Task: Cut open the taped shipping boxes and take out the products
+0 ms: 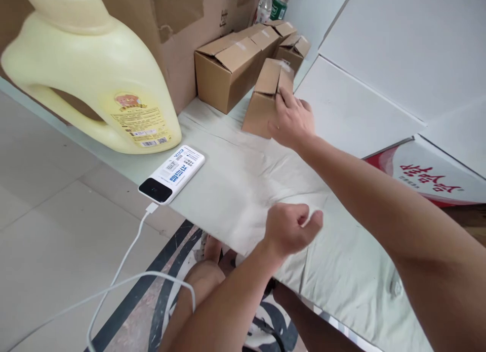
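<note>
Our right hand (293,118) is on the small cardboard box (258,112), its fingers laid over the top flap and the thumb side low against the near face; whether it truly grips or only presses, we cannot tell. That box stands on the cloth-covered table (224,190), just beside a row of similar cartons (214,84). Our left hand (290,225) is well apart from it, above the cloth near the table's front edge, fingers loosely curled, the thumb a little away from them, with nothing visible in its grasp.

The top flaps do not lie quite flat, so we judge that hard pressure from our fingertips could buckle them or push one inward. A shove away from us could drive the box into its neighbours, and perhaps disturb the plastic bottles (279,5) behind them. The cloth is wrinkled; a box dragged across it could catch on a fold and tip.

The likelier mishap, to our eye, is nearer us: the white power bank (172,175) lies at the table edge, and its white cable (129,251) hangs down and loops close to our left forearm. A snag there could pull it off. The pale yellow handled jug (98,84) stands close by and could be knocked too.
</note>
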`<action>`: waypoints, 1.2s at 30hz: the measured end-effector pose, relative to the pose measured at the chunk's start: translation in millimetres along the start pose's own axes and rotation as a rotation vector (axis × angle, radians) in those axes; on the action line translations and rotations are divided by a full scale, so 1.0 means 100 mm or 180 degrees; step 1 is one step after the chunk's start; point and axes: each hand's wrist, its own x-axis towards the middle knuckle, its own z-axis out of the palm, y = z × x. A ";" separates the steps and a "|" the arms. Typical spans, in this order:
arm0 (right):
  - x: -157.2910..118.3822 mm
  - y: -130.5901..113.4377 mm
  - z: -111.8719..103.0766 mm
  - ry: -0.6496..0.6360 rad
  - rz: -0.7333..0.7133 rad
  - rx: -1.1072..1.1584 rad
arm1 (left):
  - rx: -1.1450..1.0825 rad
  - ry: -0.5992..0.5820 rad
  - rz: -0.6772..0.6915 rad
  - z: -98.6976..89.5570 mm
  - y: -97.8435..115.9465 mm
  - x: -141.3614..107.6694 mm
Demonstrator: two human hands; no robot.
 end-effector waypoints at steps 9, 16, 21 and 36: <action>-3.38 0.10 -0.47 0.0818 0.1707 0.0873 | 0.0323 0.2409 0.1440 -0.33 -0.17 0.15; -4.20 -0.19 -0.04 0.0926 0.2990 0.2151 | -0.0764 -0.0279 0.0670 -0.01 -0.23 0.24; -4.33 0.11 -0.22 0.0863 0.2627 0.2202 | -0.1004 -0.0277 0.0546 0.06 -0.17 0.26; -4.95 0.82 -0.05 0.0145 0.3668 0.1062 | -0.0859 -0.0293 0.0382 0.64 -0.10 0.00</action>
